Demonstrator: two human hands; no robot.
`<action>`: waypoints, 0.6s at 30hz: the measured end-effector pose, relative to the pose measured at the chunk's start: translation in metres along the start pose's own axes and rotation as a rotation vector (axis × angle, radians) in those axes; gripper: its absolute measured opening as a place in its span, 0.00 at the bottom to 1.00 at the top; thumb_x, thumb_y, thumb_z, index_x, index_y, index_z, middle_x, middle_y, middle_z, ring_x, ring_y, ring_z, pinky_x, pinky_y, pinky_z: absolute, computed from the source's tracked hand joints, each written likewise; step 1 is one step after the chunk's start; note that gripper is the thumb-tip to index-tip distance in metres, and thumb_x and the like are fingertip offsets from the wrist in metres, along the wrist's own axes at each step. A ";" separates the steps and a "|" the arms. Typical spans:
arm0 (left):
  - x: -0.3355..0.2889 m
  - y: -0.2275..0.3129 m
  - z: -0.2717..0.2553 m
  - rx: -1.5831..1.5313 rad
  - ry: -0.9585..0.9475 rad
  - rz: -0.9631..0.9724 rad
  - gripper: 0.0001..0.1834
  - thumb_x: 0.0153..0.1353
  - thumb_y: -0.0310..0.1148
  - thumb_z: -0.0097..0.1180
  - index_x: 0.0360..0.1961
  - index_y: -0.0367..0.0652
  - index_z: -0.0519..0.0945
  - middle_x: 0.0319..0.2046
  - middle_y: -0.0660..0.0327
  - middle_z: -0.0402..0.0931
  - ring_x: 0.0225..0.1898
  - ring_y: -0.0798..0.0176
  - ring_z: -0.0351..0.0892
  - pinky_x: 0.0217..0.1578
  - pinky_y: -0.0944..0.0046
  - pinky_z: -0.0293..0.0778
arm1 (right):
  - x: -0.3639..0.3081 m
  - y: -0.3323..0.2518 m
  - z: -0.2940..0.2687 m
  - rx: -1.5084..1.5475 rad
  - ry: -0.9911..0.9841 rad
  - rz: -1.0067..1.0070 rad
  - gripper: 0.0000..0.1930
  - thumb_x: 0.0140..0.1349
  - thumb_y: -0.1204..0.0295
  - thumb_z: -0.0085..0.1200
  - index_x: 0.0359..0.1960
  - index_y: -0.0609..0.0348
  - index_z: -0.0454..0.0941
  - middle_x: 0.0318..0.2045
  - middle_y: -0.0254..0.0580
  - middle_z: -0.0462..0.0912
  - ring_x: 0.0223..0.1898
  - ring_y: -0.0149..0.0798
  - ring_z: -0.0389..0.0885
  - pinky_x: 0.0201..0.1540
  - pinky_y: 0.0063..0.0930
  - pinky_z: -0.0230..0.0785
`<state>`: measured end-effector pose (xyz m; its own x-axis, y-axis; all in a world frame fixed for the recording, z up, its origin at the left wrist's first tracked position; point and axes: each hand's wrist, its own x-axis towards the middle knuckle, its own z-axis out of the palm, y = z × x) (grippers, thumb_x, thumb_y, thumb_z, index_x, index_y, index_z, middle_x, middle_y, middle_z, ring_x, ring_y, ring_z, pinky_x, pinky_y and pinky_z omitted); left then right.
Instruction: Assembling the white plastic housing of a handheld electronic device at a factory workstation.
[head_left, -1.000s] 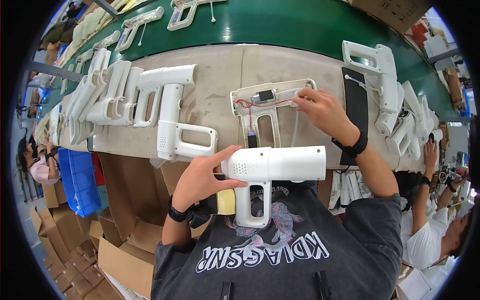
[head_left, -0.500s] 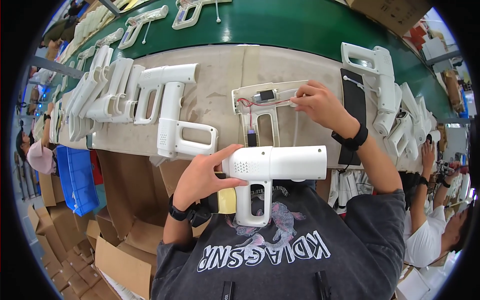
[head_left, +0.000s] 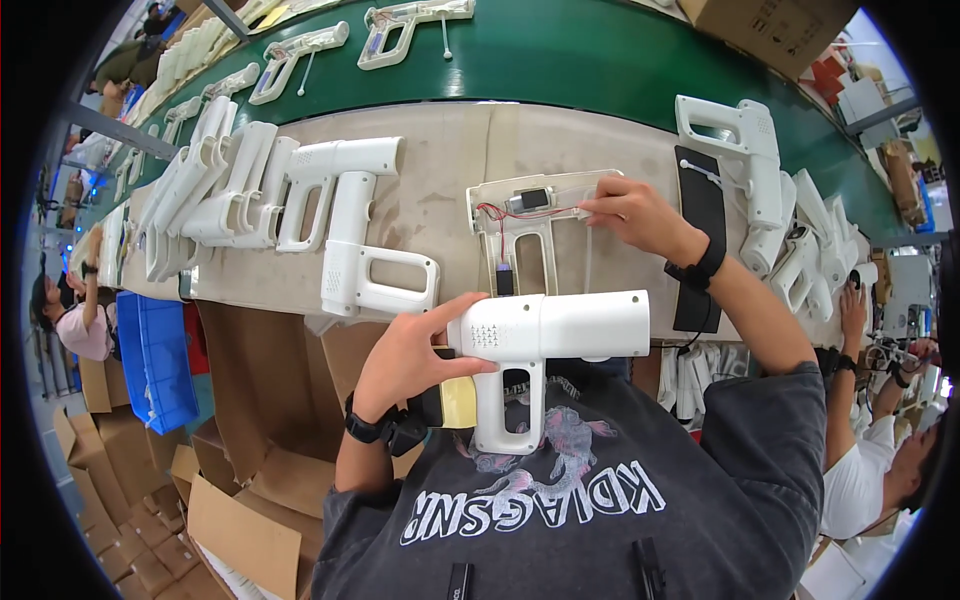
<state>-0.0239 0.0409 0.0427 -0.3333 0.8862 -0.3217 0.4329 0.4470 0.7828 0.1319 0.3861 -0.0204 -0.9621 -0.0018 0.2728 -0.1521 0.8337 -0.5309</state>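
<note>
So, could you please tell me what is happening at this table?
The person's left hand holds a white gun-shaped shell by its vented end. The right hand is at the red wires inside an open half-shell on the table; whether it grips them is unclear. More white shells lie at both sides.

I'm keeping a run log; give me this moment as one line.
left hand: grips white shell | right hand: over open shell, near red wires, hold unclear | bench: shell pile left, black mat right
</note>
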 end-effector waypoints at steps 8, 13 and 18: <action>0.001 0.002 0.001 0.000 0.018 0.029 0.41 0.43 0.40 0.80 0.62 0.49 0.80 0.22 0.63 0.66 0.23 0.69 0.60 0.28 0.70 0.65 | 0.004 -0.001 -0.006 -0.007 -0.066 0.025 0.14 0.59 0.79 0.65 0.48 0.60 0.87 0.32 0.44 0.78 0.36 0.47 0.78 0.41 0.38 0.73; 0.003 0.007 -0.001 0.025 -0.018 0.027 0.41 0.44 0.40 0.80 0.62 0.48 0.79 0.22 0.64 0.64 0.22 0.69 0.58 0.26 0.70 0.63 | 0.004 -0.014 -0.017 0.029 -0.058 0.113 0.14 0.62 0.74 0.64 0.50 0.62 0.84 0.37 0.49 0.80 0.39 0.52 0.80 0.44 0.42 0.73; 0.000 0.009 -0.005 -0.013 0.008 0.022 0.41 0.45 0.37 0.81 0.62 0.45 0.79 0.22 0.64 0.68 0.24 0.73 0.59 0.26 0.72 0.62 | -0.011 -0.048 -0.055 0.047 -0.032 0.229 0.19 0.61 0.73 0.66 0.55 0.59 0.83 0.43 0.46 0.83 0.43 0.48 0.82 0.48 0.38 0.75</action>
<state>-0.0237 0.0445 0.0525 -0.3306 0.8949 -0.2999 0.4297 0.4256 0.7964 0.1621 0.3763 0.0458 -0.9793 0.1662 0.1155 0.0614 0.7878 -0.6129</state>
